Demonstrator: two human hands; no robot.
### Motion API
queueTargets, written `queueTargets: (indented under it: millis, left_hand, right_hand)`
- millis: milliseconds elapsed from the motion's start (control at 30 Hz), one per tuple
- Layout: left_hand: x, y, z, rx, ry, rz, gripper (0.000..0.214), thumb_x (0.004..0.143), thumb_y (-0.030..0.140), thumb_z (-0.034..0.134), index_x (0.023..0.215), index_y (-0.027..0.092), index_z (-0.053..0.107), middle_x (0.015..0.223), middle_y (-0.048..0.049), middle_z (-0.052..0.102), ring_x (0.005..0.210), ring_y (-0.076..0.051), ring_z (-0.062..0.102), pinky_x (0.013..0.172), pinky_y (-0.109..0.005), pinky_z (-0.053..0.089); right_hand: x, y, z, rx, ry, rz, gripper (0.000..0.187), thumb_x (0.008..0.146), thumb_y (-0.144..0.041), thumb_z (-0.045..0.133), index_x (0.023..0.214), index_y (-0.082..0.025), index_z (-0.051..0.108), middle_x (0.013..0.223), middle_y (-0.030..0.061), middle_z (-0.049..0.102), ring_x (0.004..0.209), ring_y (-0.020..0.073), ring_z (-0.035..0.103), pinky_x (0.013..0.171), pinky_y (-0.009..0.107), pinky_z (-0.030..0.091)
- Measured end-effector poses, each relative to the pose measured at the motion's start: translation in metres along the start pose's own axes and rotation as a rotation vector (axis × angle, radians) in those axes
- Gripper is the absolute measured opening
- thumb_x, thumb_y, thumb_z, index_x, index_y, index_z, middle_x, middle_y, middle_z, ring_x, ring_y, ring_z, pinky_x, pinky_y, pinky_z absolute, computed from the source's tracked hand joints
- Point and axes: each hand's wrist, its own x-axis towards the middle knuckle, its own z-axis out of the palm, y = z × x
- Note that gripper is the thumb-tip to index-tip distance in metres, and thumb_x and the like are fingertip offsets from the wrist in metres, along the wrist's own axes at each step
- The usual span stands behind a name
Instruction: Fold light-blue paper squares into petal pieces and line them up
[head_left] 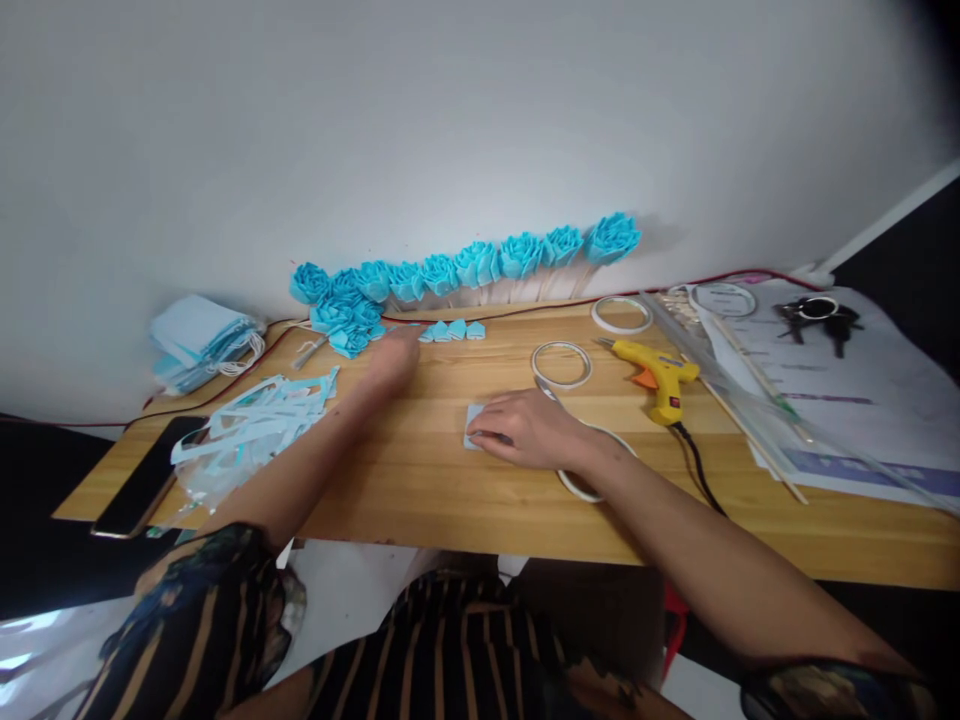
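Note:
My right hand [529, 428] rests on the wooden table with its fingers curled together over a small pale blue square piece [472, 426]. Something dark shows between those fingers, too little to name. Past the knuckles, a narrow white thing with dark marks [548, 390] pokes out; whether I hold it is hidden. My left hand [396, 360] is smeared by motion, so its fingers cannot be made out. It is beside a short row of small folded blue pieces [456, 330] and close to a heap of blue flower heads [349, 315].
Blue flowers on sticks [478, 265] lean along the wall. White tape rolls [562, 365] and a yellow glue gun [660, 375] lie right; keys [819, 315] and sticks lie on a printed sheet [885, 390]. Left are face masks [202, 340], cut strips [259, 430] and a phone [146, 475].

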Motion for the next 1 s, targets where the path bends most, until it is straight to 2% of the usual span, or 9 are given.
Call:
queueTargets:
  millis: [100, 233, 467, 633, 767, 867, 1000]
  left_hand:
    - [0.0, 0.0, -0.004, -0.025, 0.057, -0.103, 0.045, 0.093, 0.014, 0.037, 0.13, 0.013, 0.062, 0.125, -0.0141, 0.069, 0.112, -0.027, 0.065, 0.099, -0.04, 0.05]
    - [0.006, -0.007, -0.001, -0.005, 0.091, -0.097, 0.043, 0.089, 0.011, 0.039, 0.123, 0.011, 0.066, 0.128, -0.0135, 0.068, 0.119, -0.026, 0.061, 0.104, -0.04, 0.048]
    - [0.004, -0.014, 0.001, 0.051, -0.061, -0.015, 0.038, 0.09, 0.013, 0.039, 0.109, 0.014, 0.072, 0.118, -0.0141, 0.071, 0.109, -0.025, 0.064, 0.1, -0.039, 0.049]
    - [0.005, -0.011, -0.002, 0.059, -0.001, 0.038, 0.042, 0.088, 0.012, 0.04, 0.117, 0.011, 0.071, 0.123, -0.0155, 0.069, 0.115, -0.027, 0.062, 0.102, -0.04, 0.048]
    - [0.006, -0.007, 0.001, 0.0, -0.027, 0.106, 0.041, 0.089, 0.011, 0.041, 0.117, 0.013, 0.071, 0.129, -0.0126, 0.067, 0.121, -0.023, 0.061, 0.109, -0.037, 0.045]
    - [0.006, -0.004, 0.002, 0.016, -0.04, 0.088, 0.042, 0.089, 0.011, 0.042, 0.122, 0.015, 0.068, 0.13, -0.0108, 0.067, 0.12, -0.022, 0.062, 0.109, -0.035, 0.045]
    - [0.006, 0.002, 0.0, 0.077, -0.064, 0.052, 0.04, 0.09, 0.011, 0.041, 0.121, 0.012, 0.067, 0.125, -0.0132, 0.069, 0.115, -0.024, 0.063, 0.105, -0.036, 0.046]
  right_hand:
    - [0.0, -0.001, 0.0, -0.001, 0.001, 0.002, 0.021, 0.096, -0.026, 0.053, 0.089, -0.021, 0.072, 0.08, 0.0026, 0.074, 0.075, 0.0143, 0.064, 0.063, 0.026, 0.035]
    - [0.0, -0.001, 0.0, -0.007, 0.011, -0.001, 0.023, 0.097, -0.027, 0.052, 0.087, -0.021, 0.071, 0.079, 0.0024, 0.073, 0.075, 0.0144, 0.063, 0.062, 0.026, 0.034]
    - [0.0, 0.0, 0.0, -0.021, 0.019, -0.017, 0.024, 0.098, -0.027, 0.051, 0.087, -0.021, 0.071, 0.077, 0.0027, 0.073, 0.073, 0.0146, 0.063, 0.063, 0.027, 0.035]
    - [0.001, -0.001, -0.001, -0.021, 0.01, -0.022, 0.025, 0.098, -0.027, 0.05, 0.087, -0.02, 0.072, 0.078, 0.0031, 0.074, 0.072, 0.0152, 0.064, 0.065, 0.028, 0.038]
    - [0.001, -0.001, -0.001, -0.015, 0.011, -0.019, 0.025, 0.098, -0.027, 0.051, 0.088, -0.02, 0.072, 0.08, 0.0034, 0.074, 0.074, 0.015, 0.064, 0.066, 0.027, 0.039]
    - [0.001, -0.001, -0.001, -0.024, 0.011, -0.023, 0.025, 0.098, -0.027, 0.05, 0.088, -0.019, 0.072, 0.079, 0.0035, 0.074, 0.074, 0.015, 0.064, 0.067, 0.027, 0.039]
    - [0.001, 0.0, 0.0, -0.02, 0.009, -0.023, 0.025, 0.099, -0.028, 0.05, 0.088, -0.02, 0.072, 0.079, 0.0031, 0.074, 0.074, 0.0147, 0.064, 0.067, 0.027, 0.039]
